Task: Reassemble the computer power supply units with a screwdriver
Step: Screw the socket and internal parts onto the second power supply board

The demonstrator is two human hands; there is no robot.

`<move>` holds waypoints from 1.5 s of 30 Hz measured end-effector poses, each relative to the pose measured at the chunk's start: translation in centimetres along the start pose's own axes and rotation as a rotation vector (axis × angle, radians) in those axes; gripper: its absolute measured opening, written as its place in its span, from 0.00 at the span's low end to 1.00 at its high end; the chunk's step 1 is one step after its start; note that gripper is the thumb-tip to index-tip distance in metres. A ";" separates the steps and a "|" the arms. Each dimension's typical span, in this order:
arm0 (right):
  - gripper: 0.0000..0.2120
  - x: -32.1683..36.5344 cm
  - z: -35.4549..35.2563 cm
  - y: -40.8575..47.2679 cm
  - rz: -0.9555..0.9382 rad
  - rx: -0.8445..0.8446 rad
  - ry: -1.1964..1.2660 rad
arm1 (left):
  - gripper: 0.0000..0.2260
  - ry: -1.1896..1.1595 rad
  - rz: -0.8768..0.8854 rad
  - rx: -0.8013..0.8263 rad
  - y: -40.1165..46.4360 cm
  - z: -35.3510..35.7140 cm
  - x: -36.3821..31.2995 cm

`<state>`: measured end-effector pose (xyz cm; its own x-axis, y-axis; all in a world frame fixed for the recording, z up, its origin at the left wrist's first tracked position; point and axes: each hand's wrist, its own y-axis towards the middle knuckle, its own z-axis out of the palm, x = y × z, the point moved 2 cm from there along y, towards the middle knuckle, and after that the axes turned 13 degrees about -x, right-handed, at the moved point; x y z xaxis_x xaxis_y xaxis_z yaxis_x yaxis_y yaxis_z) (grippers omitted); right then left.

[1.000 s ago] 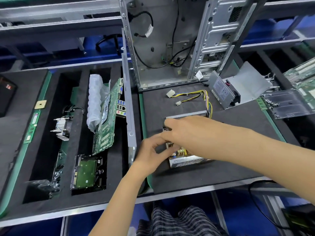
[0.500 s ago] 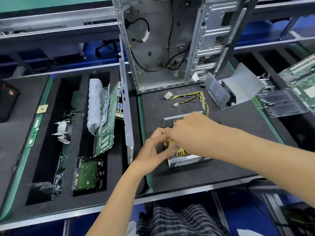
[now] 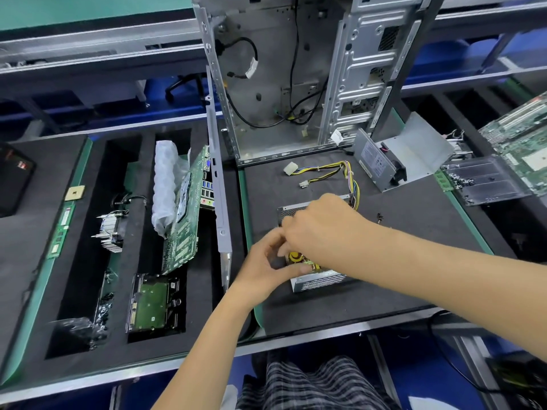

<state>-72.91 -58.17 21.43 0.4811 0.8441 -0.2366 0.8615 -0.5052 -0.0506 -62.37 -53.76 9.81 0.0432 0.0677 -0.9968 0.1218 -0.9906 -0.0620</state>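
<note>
Black foam tray [image 3: 88, 261] at nine o'clock holds a finned heatsink [image 3: 111, 232], a leaning motherboard [image 3: 185, 214] and a hard drive [image 3: 152, 303]. At centre, the left hand [image 3: 263, 264] curls thumb and fingers against the near-left corner of the open power supply unit [image 3: 318, 278]; the right hand [image 3: 321, 229] reaches over its top, fingers bent, though whether they pinch anything I cannot tell. Yellow-and-black wires [image 3: 328, 173] trail toward twelve o'clock, below the upright case [image 3: 296, 84]. A second power supply [image 3: 381, 161] sits at two o'clock.

Right hand [image 3: 318, 229]: shifted slightly rearward over open power supply unit [image 3: 319, 279]. Left hand [image 3: 266, 261]: thumb now extended along unit's near-left corner.
</note>
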 end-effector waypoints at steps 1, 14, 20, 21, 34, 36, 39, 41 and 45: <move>0.07 0.2 0.1 0.0 0.007 -0.006 0.001 | 0.15 0.019 0.005 -0.031 0.2 0.1 0.0; 0.07 0.2 0.9 0.2 0.052 0.051 -0.045 | 0.17 -0.009 0.064 -0.118 0.3 0.5 0.7; 0.19 -0.7 1.3 -0.8 -0.012 0.042 0.062 | 0.13 -0.009 0.002 -0.050 0.1 -0.1 1.3; 0.15 -0.8 1.3 -0.9 -0.012 0.023 0.044 | 0.10 -0.028 -0.007 -0.023 -0.1 0.0 1.3; 0.18 -1.0 1.8 -0.5 0.139 -0.051 0.251 | 0.14 -0.155 -0.011 -0.109 0.8 0.7 0.8; 0.15 -1.2 1.5 0.0 0.118 -0.049 0.283 | 0.13 -0.200 -0.017 -0.150 1.2 0.6 0.5; 0.11 -1.7 1.2 0.2 0.151 -0.074 0.292 | 0.16 -0.262 -0.035 -0.143 1.5 0.1 0.6; 0.11 -2.0 0.9 -0.1 0.147 -0.095 0.279 | 0.16 -0.248 -0.055 -0.116 1.1 -0.3 1.4; 0.10 -1.7 0.6 -1.1 0.130 -0.039 0.311 | 0.12 -0.019 0.008 -0.151 -0.6 -0.5 4.0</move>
<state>-74.79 -59.19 21.34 0.6083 0.7907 0.0691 0.7926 -0.6097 -0.0008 -61.81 -52.83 5.90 0.0258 0.0562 -0.9981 0.2698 -0.9618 -0.0472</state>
